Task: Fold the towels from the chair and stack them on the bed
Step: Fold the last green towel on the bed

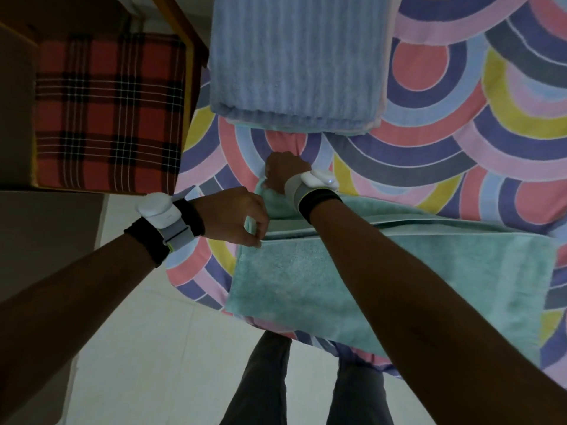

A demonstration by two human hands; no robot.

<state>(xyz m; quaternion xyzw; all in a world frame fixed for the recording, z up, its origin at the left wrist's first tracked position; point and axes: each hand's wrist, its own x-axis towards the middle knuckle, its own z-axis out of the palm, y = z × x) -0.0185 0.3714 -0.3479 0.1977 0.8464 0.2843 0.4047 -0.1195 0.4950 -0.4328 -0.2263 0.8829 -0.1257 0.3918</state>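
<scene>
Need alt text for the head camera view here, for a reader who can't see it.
Both hands pinch the left end of a teal towel spread on a bed's colourful arc-patterned sheet, the left hand nearer, the right hand farther. Beyond lies a folded blue towel stack; a red plaid cloth sits to the left.

no text, label or number can be read anywhere

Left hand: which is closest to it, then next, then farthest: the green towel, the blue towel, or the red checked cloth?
From the left hand, in the head view:
1. Green towel: pinched in that hand, on the bed's near edge.
2. Red checked cloth: up and to the left, off the bed.
3. Blue towel: folded, farther up the bed; its near edge looks only slightly farther than the cloth's corner.
</scene>
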